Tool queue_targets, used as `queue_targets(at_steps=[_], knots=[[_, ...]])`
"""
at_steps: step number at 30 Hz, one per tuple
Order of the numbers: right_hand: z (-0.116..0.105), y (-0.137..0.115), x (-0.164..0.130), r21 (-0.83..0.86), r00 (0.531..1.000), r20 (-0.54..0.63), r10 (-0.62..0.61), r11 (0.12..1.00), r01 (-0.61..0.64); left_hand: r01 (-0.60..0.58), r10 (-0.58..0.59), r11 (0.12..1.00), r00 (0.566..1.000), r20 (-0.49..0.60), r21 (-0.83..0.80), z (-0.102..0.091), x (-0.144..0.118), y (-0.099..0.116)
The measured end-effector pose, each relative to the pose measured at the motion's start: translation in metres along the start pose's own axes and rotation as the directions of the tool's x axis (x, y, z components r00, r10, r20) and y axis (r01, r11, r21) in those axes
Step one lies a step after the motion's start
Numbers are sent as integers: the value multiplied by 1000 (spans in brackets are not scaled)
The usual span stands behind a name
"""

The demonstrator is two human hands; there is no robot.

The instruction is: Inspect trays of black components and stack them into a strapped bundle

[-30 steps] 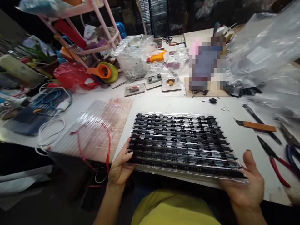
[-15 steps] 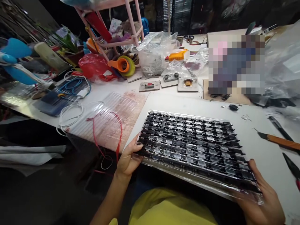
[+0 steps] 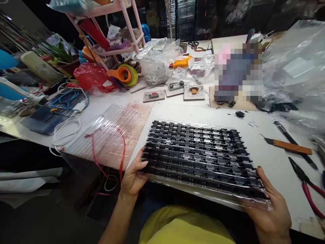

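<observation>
Between hands: clear tray [image 3: 200, 159] of black strips, long axis spanning left hand [image 3: 132, 176] to right hand [image 3: 269, 210], both gripping near corners.

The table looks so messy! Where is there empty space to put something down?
Bare white table lies between the black tray and the orange-handled knife, and between the tray's far edge and the small blocks. The left side, with cables and clear sheet, is crowded.
</observation>
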State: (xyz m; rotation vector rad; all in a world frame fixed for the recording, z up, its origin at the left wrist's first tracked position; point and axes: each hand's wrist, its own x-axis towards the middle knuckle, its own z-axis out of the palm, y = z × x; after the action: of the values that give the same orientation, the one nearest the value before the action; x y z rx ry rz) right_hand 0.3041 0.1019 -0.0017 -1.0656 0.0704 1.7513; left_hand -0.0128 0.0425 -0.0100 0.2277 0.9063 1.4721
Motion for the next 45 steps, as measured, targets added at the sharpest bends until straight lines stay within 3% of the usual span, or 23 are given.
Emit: queue_targets(at_steps=[8,20,26,32,39,45], knots=[[2,0,-2,84,997,-57,54,995,-49,-25,25,1000,1000,8,-8,0,-2,-2],[8,6,-1,69,971,215,106,990,-123,0,-1,1000,991,-135,-7,-15,2,0],[13,4,-1,74,942,311,127,985,-157,5,-22,998,965,-261,-65,4,8,9],[7,6,-3,152,965,263,25,986,-66,46,-61,997,972,-227,-69,12,11,11],[5,4,-4,109,964,250,86,987,-116,35,-28,999,982,-189,34,6,10,8],[5,4,-6,66,993,89,84,994,-90,10,0,998,987,-158,63,8,8,5]])
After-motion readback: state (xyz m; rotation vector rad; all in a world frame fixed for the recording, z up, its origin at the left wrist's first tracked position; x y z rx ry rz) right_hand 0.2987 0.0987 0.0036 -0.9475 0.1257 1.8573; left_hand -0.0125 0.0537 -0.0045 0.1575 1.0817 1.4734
